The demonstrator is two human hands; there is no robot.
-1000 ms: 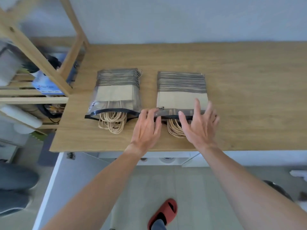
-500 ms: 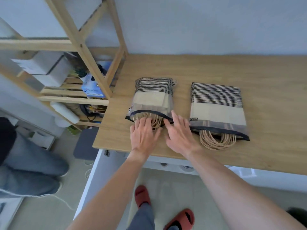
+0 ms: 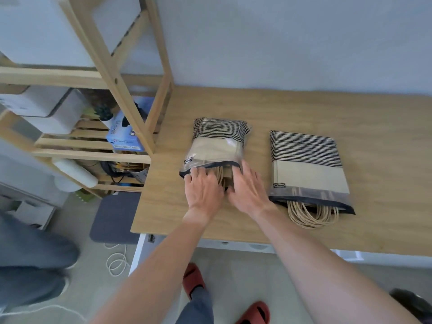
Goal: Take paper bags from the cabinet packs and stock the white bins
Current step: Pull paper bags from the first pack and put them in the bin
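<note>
Both hands are down at the mouth of the left pack (image 3: 216, 146) — a clear plastic sleeve of striped paper bags lying flat on the wooden counter (image 3: 350, 113). The left hand (image 3: 203, 190) sits at the pack's near left corner, fingertips over the dark rim of the opening, fingers fairly straight. The right hand (image 3: 247, 190) lies just beside it at the pack's near right corner, fingers spread and reaching into the opening among the twine handles (image 3: 222, 177); whether either hand actually pinches anything there I cannot tell. The two hands nearly touch, with the handles and a bag edge showing between them. To the right of this pack, apart from it with bare wood between, lies the second pack (image 3: 306, 164), mouth toward the person, its own bundle of twine handles (image 3: 313, 215) spilling out onto the counter. Left of the left pack the counter runs a short way to its left edge, and beyond that edge stands a wooden shelf unit (image 3: 121, 73) — its slanted brace close to the pack's far left corner. Behind the pack there is open wood up to the wall. Nearer than the pack, a strip of counter runs to the front edge, and below it red slippers (image 3: 254, 312) show on the floor.
</note>
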